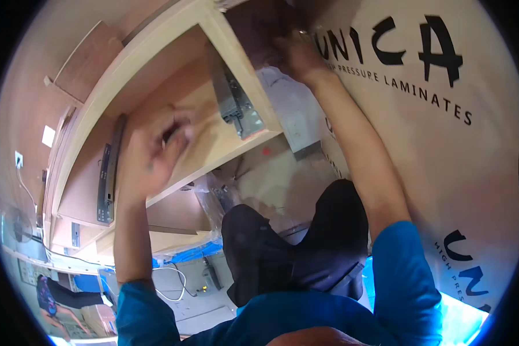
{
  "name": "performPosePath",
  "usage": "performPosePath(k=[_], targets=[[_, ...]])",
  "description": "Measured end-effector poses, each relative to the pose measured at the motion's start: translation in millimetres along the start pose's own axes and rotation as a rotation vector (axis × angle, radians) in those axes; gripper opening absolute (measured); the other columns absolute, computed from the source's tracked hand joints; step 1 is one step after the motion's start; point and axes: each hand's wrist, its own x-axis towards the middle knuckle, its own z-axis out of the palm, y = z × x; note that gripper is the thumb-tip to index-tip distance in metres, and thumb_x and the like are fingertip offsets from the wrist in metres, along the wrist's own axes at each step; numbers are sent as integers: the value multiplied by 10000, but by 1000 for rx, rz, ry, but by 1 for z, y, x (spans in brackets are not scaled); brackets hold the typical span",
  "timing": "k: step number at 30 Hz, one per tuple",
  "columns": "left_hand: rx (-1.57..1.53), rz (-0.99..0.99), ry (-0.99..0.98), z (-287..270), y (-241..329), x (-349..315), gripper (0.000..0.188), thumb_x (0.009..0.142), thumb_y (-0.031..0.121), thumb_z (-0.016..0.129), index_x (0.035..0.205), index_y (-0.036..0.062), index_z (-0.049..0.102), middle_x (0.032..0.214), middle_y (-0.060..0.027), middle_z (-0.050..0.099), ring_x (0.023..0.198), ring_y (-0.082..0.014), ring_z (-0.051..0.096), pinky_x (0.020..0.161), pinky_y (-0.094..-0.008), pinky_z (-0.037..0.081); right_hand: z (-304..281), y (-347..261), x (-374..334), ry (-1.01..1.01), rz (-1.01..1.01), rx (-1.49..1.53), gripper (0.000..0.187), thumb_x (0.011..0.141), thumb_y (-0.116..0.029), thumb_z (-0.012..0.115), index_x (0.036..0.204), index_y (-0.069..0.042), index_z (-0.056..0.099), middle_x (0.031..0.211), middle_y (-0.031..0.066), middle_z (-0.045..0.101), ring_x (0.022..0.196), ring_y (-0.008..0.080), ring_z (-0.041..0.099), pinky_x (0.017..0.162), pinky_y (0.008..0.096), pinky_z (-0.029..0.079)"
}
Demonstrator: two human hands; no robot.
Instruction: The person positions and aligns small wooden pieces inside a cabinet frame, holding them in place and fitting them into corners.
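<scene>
My left hand [158,153] is inside the opening of a pale wooden cabinet [213,153], smeared by motion. Its fingers look curled around a dark spot, and I cannot make out whether that is an object or shadow. To its left, a dark metal drawer slide [106,179] is fixed to the cabinet's side panel. Another drawer slide [230,101] sits to the right of the hand, against the opposite side. My right hand [300,55] reaches past the cabinet's right edge into a dark, shadowed area by the printed board. Its fingers are lost in the shadow.
A large tan board [438,150] with black lettering stands along the right. My knees [294,242] are bent below the cabinet. A white cable [181,282] and a power tool [210,274] lie on the floor. Another person [55,294] is at the far lower left.
</scene>
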Motion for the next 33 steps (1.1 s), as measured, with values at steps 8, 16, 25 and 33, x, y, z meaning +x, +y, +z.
performPosePath(k=[8,16,25,33], targets=[[-469,106,64,31,-70,127,297,938,108,556,1205,24,653,1026,-14,665,942,-133,585,878,-277,468,-41,-28,-8,148,-73,-138,802,689,-258,846,1416,-216,509,1579,250,230,1380,495,348,1122,531,369],[-737,-240,54,50,-38,148,317,991,199,584,1226,-13,582,1184,-94,627,1110,-174,584,956,-344,493,-14,-11,-11,115,35,-140,536,710,-291,847,1204,-164,681,1377,197,518,1330,458,451,1070,495,441],[-952,-156,3,53,-71,148,377,1001,283,613,1283,45,535,1233,-83,591,1151,-182,570,977,-346,509,-18,-13,-5,232,-65,17,964,718,-63,754,1554,-318,348,1667,216,29,1462,544,197,1175,548,326],[-876,-415,337,65,-42,146,355,998,292,632,1261,65,560,1249,-83,598,1138,-206,582,898,-391,555,-24,-22,-7,179,-16,36,846,762,-79,699,1519,-326,412,1641,234,137,1464,529,205,1176,533,337]])
